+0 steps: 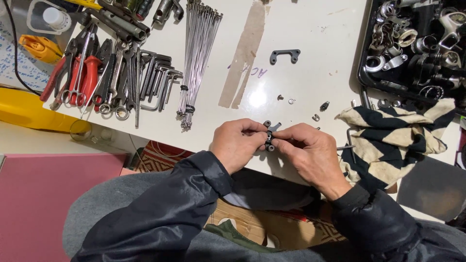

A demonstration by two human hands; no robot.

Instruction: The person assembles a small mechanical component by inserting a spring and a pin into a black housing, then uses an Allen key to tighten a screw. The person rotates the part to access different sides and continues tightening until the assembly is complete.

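Left hand: fingers curled, thumb and forefinger pinched on a small dark bracket. Right hand: fingers likewise closed on the same bracket from the opposite side. Both hands meet over the near edge of the white surface, bracket between the fingertips, at about 6 o'clock of the surface.

Second bracket: grey, two-eared, lying flat at 12 o'clock from the hands, well apart.

Small fasteners: screw and washer at 12 o'clock, near the hands; dark bolt and nut at 1 o'clock.

Spokes: bundle of thin steel rods, at 11 o'clock, banded near the lower end.

Hex keys: row of L-shaped keys, just left of the spokes.

Pliers: red-handled, among spanners and cutters at 10 o'clock.

Tape strip: brown, stuck to the surface between spokes and second bracket.

Rag: cream with black stripes, at 3 o'clock, just beside the right hand; one hex key lies on its near edge.

Tray: black, at 2 o'clock, filled with metal clamps and rings.

Sleeves: dark jacket, both arms.
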